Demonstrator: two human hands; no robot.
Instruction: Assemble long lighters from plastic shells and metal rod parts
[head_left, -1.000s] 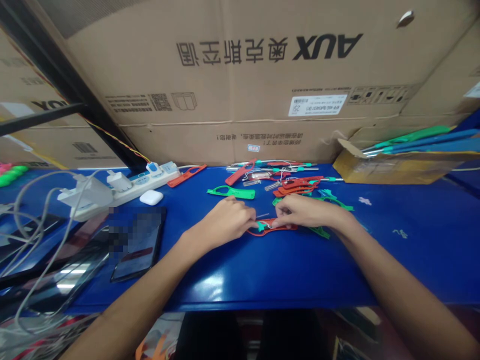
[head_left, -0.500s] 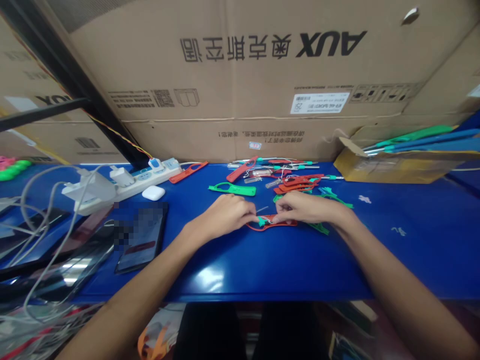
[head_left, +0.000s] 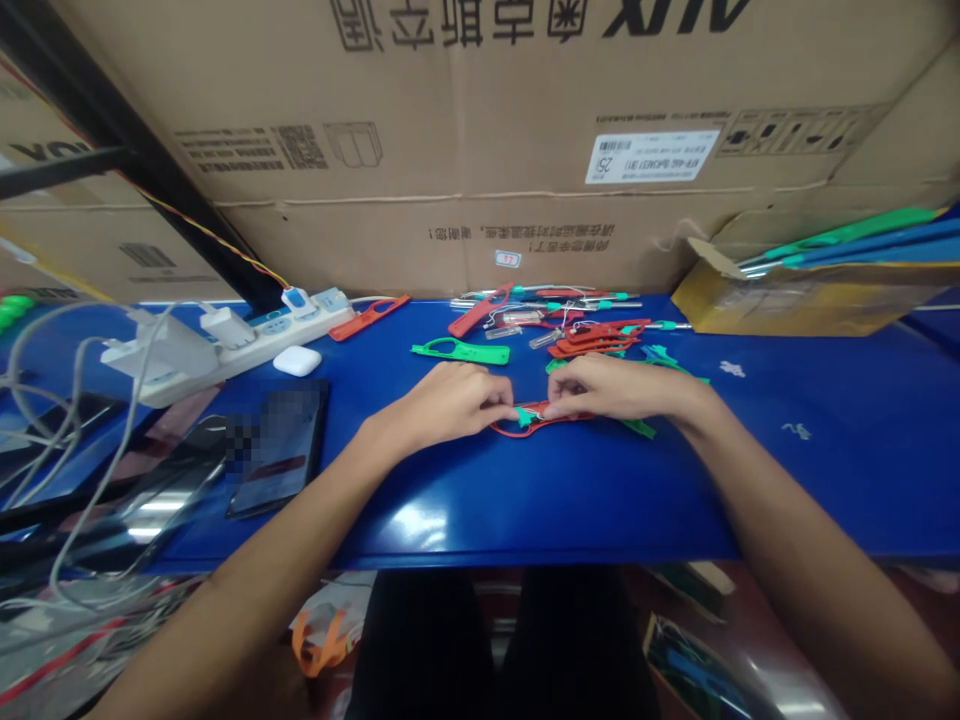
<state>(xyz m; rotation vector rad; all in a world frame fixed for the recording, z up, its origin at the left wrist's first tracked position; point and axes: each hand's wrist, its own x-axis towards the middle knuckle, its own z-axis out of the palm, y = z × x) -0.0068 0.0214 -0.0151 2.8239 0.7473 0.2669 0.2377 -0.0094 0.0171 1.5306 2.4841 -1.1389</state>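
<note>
A red plastic handle shell (head_left: 558, 412) with a loop at its left end lies between my hands on the blue table (head_left: 465, 510). A small green part (head_left: 527, 416) and thin white wires sit in it. My left hand (head_left: 459, 400) is closed in a pinch at the green part. With fingers curled, my right hand (head_left: 611, 386) pinches the right part of the red shell; its fingertips hide what else they touch. Just behind lie a green handle shell (head_left: 476, 351) and a stack of red shells (head_left: 600, 340).
Behind the stack lie metal rods and clear parts (head_left: 506, 325). A yellow cardboard box (head_left: 795, 305) of long pieces stands right. To the left are a power strip (head_left: 311, 318), a white earbud case (head_left: 298, 360), a phone (head_left: 281, 450) and cables. A large carton (head_left: 465, 140) walls the back.
The view has tilted down slightly, so everything sits higher in the picture. Both hands keep nearly the same pinch at the red shell, with only slight finger movement.
</note>
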